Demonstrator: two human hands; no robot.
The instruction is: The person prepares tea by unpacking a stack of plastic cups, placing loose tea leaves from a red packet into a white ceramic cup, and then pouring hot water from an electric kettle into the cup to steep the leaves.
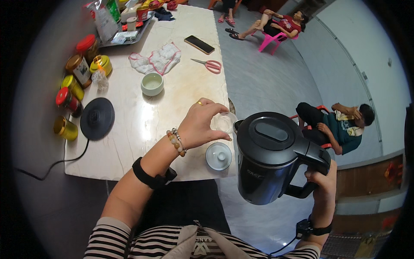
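My right hand [323, 181] grips the handle of a black electric kettle [268, 155], its lid down. The kettle is held at the table's right edge. Its spout is beside a small clear cup [223, 123]. The thumb and fingers of my left hand [202, 121] curve around that cup. Just below the cup on the table sits a white gaiwan lid [219, 156], knob up. Farther off stands a pale green cup [152, 84] with some liquid in it. Whether water is leaving the spout cannot be told.
On the marble-patterned table [181, 87] are pink-handled scissors [208, 64], a phone [199, 44] and a white cloth [158, 59]. A corded kettle base [97, 118], several jars [77, 71] and a loaded tray [142, 35] line the left side. Seated people [343, 129] are to the right.
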